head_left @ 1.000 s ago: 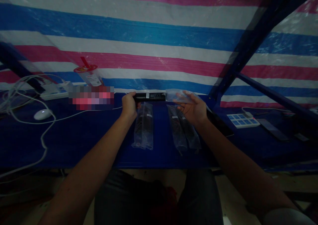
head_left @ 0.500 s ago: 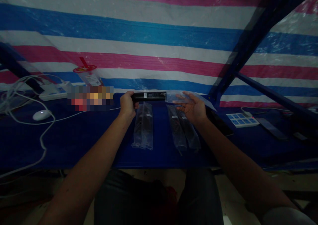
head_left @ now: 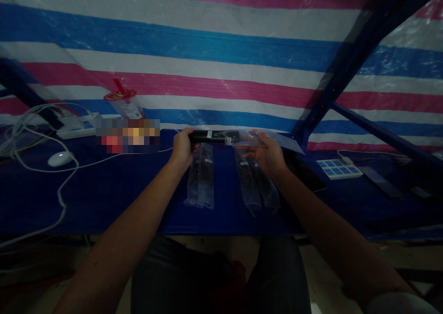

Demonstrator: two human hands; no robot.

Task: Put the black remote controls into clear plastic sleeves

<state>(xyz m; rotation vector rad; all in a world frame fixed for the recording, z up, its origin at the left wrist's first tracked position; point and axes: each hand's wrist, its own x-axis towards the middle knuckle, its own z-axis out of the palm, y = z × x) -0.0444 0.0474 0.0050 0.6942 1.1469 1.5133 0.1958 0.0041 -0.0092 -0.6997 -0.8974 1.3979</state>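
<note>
Black and slim, a bar-shaped plastic remote control [head_left: 213, 135] is held level above the blue table [head_left: 104, 194] in the only view, the head camera. The left hand [head_left: 182, 147] has its fingers curled tight round the remote's left end. The right hand [head_left: 266, 153] holds a clear plastic sleeve bag [head_left: 263, 139], fingers loosely bent under it and pinching near its mouth. The remote's right tip sits just inside that mouth, so by my reading the bagging has only begun: most of the remote lies bare, outside the plastic.

On the table below the hands lie bagged black remotes, one packet [head_left: 200, 175] under the left hand and a pair [head_left: 255, 184] under the right; those look finished.

Off to the left are a white computer mouse [head_left: 60, 158], loose white cables [head_left: 51, 166] and a clear lidded drink cup with a red straw [head_left: 123, 102]. To the right sits a white power strip [head_left: 335, 167]. A striped pink, white and blue tarpaulin [head_left: 221, 60] hangs behind.
</note>
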